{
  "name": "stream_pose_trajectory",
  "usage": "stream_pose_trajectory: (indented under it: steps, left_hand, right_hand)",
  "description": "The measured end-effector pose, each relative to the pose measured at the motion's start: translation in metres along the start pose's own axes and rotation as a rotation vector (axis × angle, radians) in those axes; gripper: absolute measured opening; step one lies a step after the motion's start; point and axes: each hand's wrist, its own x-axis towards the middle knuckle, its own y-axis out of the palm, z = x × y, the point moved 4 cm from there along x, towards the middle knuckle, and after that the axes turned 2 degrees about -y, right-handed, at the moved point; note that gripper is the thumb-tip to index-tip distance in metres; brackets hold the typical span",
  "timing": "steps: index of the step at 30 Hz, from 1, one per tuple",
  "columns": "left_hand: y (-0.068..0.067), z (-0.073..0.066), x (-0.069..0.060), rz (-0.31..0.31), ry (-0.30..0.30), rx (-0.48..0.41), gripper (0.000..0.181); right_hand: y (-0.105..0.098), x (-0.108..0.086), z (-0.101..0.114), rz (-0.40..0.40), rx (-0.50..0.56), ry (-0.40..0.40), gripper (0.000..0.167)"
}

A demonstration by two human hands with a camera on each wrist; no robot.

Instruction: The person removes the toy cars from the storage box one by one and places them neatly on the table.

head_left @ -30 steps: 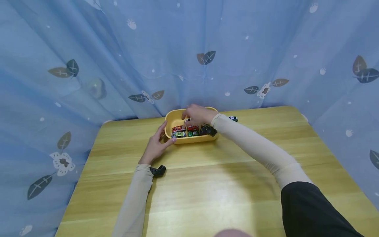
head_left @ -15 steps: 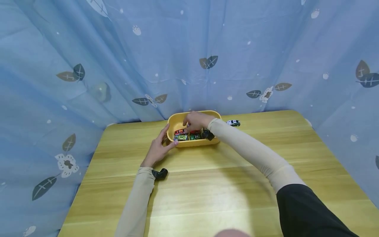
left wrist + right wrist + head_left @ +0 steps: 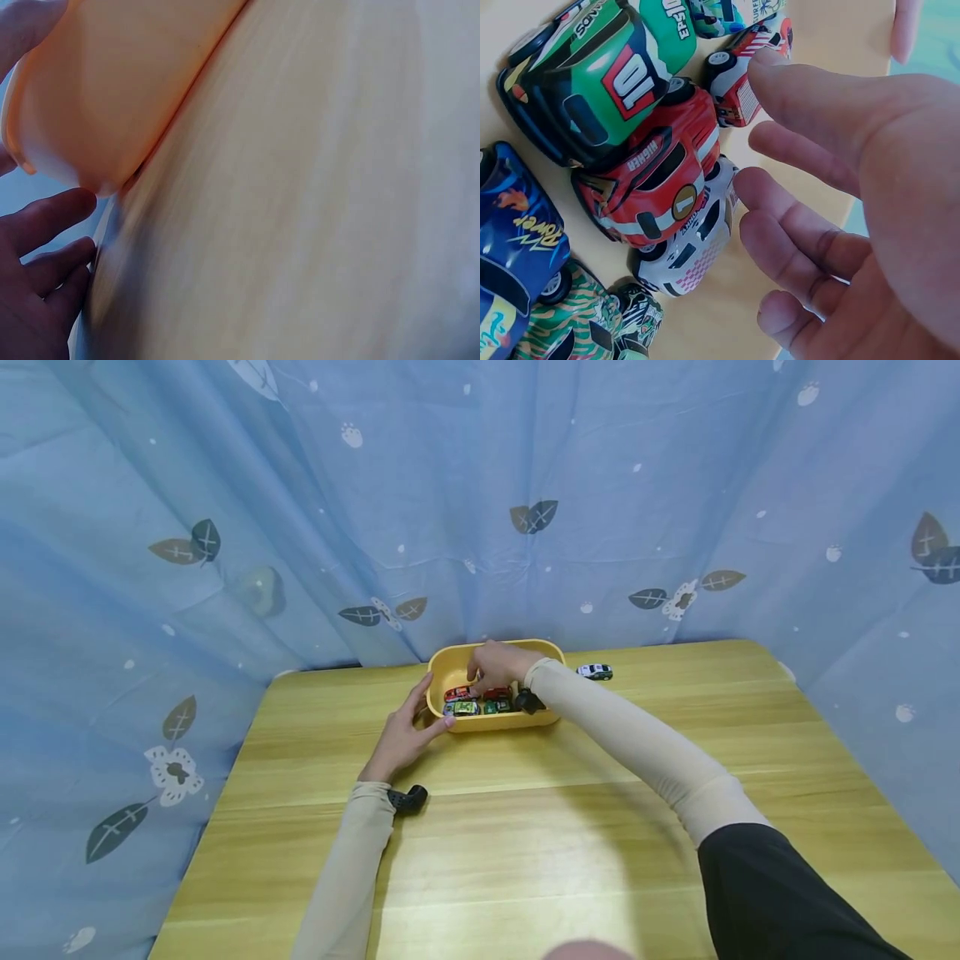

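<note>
Toy cars lie in a yellow plastic box (image 3: 504, 722) at the table's far edge. My left hand (image 3: 396, 742) is at the box's left end, its thumb and forefinger spread around the corner, touching the outside wall (image 3: 127, 82). The other fingers stay loosely apart from it. Inside the box is my right hand (image 3: 501, 665), fingers loosely bent. In the right wrist view, its fingertips are beside a white toy car (image 3: 694, 238), and the thumb is over a red striped car (image 3: 739, 79). A red car (image 3: 660, 169) and a green car (image 3: 604, 90) lie close by.
A white and dark green toy car (image 3: 595, 672) stands on the wooden table (image 3: 510, 843) right of the box. Also in the box are a blue car (image 3: 514, 240) and a green-striped car (image 3: 574, 315). A blue patterned curtain (image 3: 450, 527) hangs directly behind the table.
My right hand has gone a little lower into the box, and the white car that showed under its fingers is now hidden in the head view. The left hand stays at the box's end.
</note>
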Motion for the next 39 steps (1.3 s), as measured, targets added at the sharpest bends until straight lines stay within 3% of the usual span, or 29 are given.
stream_pose_trajectory:
  steps: [31, 35, 39]
  left_hand:
    - [0.000, 0.001, 0.000, -0.007, -0.003, 0.004, 0.095]
    - [0.000, 0.001, 0.001, 0.008, 0.004, 0.003, 0.096]
    - [-0.002, 0.001, 0.001, 0.007, 0.004, -0.002, 0.096]
  right_hand:
    - [0.005, 0.018, 0.009, 0.052, -0.005, -0.006, 0.021]
    - [0.002, 0.015, 0.010, 0.035, 0.020, -0.009, 0.016]
    - [-0.007, 0.009, 0.013, -0.032, 0.029, -0.063, 0.012]
